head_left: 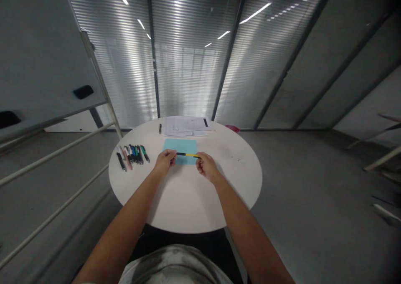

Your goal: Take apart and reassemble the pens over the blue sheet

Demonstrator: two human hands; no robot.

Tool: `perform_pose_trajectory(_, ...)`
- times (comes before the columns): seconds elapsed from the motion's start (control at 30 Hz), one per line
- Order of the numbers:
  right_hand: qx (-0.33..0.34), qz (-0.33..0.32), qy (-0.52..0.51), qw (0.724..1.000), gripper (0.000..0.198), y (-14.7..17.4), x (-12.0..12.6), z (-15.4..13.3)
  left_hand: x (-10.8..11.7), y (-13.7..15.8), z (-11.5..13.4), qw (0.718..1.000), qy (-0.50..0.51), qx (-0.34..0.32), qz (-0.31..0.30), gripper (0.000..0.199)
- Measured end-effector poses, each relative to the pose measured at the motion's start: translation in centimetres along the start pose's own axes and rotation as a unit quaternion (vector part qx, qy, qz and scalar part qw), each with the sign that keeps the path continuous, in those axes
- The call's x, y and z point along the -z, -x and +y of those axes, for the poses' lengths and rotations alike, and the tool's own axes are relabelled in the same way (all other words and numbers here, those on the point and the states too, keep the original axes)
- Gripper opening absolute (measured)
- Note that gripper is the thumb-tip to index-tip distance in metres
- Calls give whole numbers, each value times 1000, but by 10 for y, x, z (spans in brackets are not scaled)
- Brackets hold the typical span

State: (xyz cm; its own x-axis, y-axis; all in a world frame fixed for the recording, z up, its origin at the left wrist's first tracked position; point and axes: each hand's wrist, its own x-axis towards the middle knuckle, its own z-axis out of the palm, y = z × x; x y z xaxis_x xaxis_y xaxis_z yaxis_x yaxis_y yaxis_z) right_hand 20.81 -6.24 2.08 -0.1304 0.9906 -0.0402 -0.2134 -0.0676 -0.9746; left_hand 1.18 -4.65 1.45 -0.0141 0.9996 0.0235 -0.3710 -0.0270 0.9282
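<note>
Between my two hands a slim black-and-yellow pen (187,154) is held level, its black part to the left and its yellow part to the right. My left hand (166,161) pinches the black end. At the other end the fingers of my right hand (206,166) are closed on it. Directly beneath the pen lies a light blue sheet (180,144), partly covered by my hands. Left of my left hand, several pens (134,154) lie side by side in a row, mostly dark, with some green, blue, white and pink.
The round white table (188,204) carries a stack of papers (183,126) at its far side. A small dark pen-like item (160,128) lies beside the stack. A wheeled-board-like panel (37,46) with white rails stands left. Something red (232,128) shows behind the table's far edge.
</note>
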Motion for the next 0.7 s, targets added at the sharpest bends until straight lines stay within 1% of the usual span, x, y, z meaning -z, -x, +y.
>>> perform_pose_trajectory(0.1, 10, -2, -14, 1000, 34, 0, 0, -2, -1, 1, 1, 1000, -13, 0, 2, 32)
perform_pose_trajectory(0.23, 18, 0, -46, 999, 29, -2, 1, -4, -1, 1, 1, 999, -50, -1, 18, 29)
perform_pose_trajectory(0.4, 5, 5, -60, 998, 26, -2, 3, -5, -1, 0, 2, 996, -79, -8, 46, 27)
perform_pose_trajectory(0.53, 14, 23, -65, 998, 25, -3, 5, -4, 0, -1, 1, 991, -110, -26, 72, 24)
perform_pose_trajectory(0.7, 17, 60, -70, 996, 26, -4, 6, -4, 5, -6, -4, 983, -150, -22, 104, 19)
